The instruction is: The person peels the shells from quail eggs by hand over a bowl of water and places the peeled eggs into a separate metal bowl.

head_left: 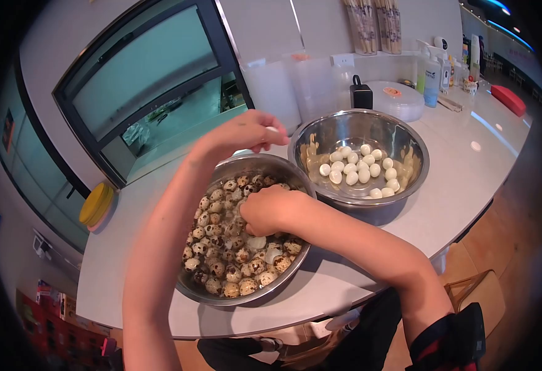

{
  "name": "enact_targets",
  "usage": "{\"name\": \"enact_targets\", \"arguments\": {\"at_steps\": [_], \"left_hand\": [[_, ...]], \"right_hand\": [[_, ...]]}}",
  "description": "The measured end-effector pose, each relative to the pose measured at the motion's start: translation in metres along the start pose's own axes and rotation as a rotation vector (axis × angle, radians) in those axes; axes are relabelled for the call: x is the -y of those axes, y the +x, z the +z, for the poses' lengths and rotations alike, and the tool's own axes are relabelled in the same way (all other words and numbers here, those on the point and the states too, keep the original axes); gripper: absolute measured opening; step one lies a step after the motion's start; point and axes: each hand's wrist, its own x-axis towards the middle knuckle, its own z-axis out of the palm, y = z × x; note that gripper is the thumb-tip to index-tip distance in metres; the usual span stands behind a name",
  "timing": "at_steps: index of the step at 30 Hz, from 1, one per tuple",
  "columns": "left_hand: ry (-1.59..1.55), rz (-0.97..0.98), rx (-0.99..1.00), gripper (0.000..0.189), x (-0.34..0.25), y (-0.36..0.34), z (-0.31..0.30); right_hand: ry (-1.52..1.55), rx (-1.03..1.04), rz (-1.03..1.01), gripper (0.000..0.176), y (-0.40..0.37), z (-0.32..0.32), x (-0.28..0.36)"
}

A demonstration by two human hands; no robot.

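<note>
A steel bowl [246, 301] in front of me holds water, many speckled quail eggs [231, 272] and loose bits of shell. My right hand [268, 210] reaches into it with fingers curled down among the eggs; their tips are hidden. Above the bowl's far rim, my left hand [252, 132] is closed in a pinch around a small whitish thing, apparently a peeled quail egg [274, 130]. To the right, a second steel bowl [421, 170] contains several peeled white eggs [362, 170], lying at its bottom.
Behind the bowls are clear plastic containers [317, 86], a black box [361, 96] and a stack of round lids [396, 102]. Pump bottles [432, 80] line the back right. A yellow round item [96, 204] sits at the counter's left edge, near the window [153, 55].
</note>
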Motion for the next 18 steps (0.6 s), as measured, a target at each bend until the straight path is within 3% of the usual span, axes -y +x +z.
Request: {"name": "enact_targets", "arguments": {"at_steps": [2, 4, 7, 13, 18], "left_hand": [[-0.046, 0.009, 0.026, 0.028, -0.005, 0.022, 0.014], [-0.22, 0.157, 0.04, 0.04, 0.001, 0.034, 0.024], [-0.22, 0.082, -0.026, 0.048, 0.003, 0.026, 0.019], [-0.206, 0.056, -0.074, 0.037, 0.036, -0.05, 0.003], [-0.074, 0.005, -0.078, 0.031, 0.06, -0.115, 0.02]], "right_hand": [[0.0, -0.01, 0.028, 0.027, 0.0, 0.0, -0.001], [-0.008, -0.009, 0.026, 0.028, -0.005, -0.006, 0.0], [-0.035, -0.026, 0.025, 0.029, -0.008, -0.011, -0.007], [0.094, 0.255, 0.122, 0.032, -0.015, -0.021, -0.009], [0.155, 0.28, -0.046, 0.031, -0.003, -0.011, -0.023]]}}
